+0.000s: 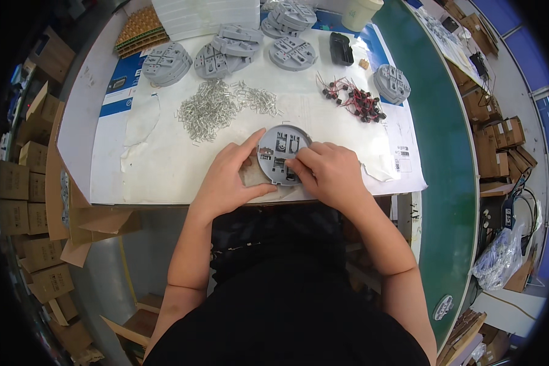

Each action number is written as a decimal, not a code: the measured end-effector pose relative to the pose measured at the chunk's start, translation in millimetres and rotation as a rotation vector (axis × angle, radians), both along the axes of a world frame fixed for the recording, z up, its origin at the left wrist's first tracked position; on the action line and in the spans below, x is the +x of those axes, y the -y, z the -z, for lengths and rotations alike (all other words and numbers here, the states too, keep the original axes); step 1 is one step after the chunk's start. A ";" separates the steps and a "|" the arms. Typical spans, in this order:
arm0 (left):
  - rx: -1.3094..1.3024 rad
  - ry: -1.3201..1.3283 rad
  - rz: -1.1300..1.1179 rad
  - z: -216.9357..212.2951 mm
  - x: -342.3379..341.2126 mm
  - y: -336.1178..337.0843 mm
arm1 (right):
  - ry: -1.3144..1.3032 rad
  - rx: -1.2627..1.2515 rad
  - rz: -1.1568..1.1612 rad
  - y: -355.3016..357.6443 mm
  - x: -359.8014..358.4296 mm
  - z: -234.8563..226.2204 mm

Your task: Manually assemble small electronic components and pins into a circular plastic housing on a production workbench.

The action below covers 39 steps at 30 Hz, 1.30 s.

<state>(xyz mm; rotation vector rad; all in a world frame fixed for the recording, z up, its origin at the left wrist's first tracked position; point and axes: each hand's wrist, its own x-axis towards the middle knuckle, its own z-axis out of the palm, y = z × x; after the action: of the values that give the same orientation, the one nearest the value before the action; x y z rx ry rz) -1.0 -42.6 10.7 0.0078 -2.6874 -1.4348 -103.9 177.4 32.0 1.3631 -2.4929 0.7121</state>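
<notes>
A round grey plastic housing (pixel 267 166) with several cut-outs and small fittings lies at the near edge of the worktable, in front of me. My left hand (pixel 230 177) holds it by the left side, index finger at the upper rim and thumb at the lower rim. Over its right half, the thumb and index finger of my right hand (pixel 329 174) are pressed together next to a dark slot. Whatever is between those fingertips is hidden. Beyond the housing lies a loose heap of small silvery metal pins (pixel 207 113). Black buzzer-like parts with red wires (pixel 366 107) are piled farther right.
Stacks of similar grey housings (pixel 168 64) line the back of the table. A black tray (pixel 341 49), a pale cup (pixel 361 13), a white foam block (pixel 207 18) and another housing stack (pixel 392 83) stand there too. A green conveyor-like surface (pixel 448 183) runs along the right.
</notes>
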 end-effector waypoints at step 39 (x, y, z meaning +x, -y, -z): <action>0.069 -0.153 -0.045 -10.4 -10.9 -12.4 | 0.055 -0.538 0.443 -49.9 -59.7 -28.0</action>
<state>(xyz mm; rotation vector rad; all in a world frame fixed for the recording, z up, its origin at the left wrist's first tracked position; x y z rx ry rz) -11.9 -30.2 21.0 -0.0345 -2.4999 -1.4513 -163.6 227.3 60.0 0.5894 -2.2709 1.1967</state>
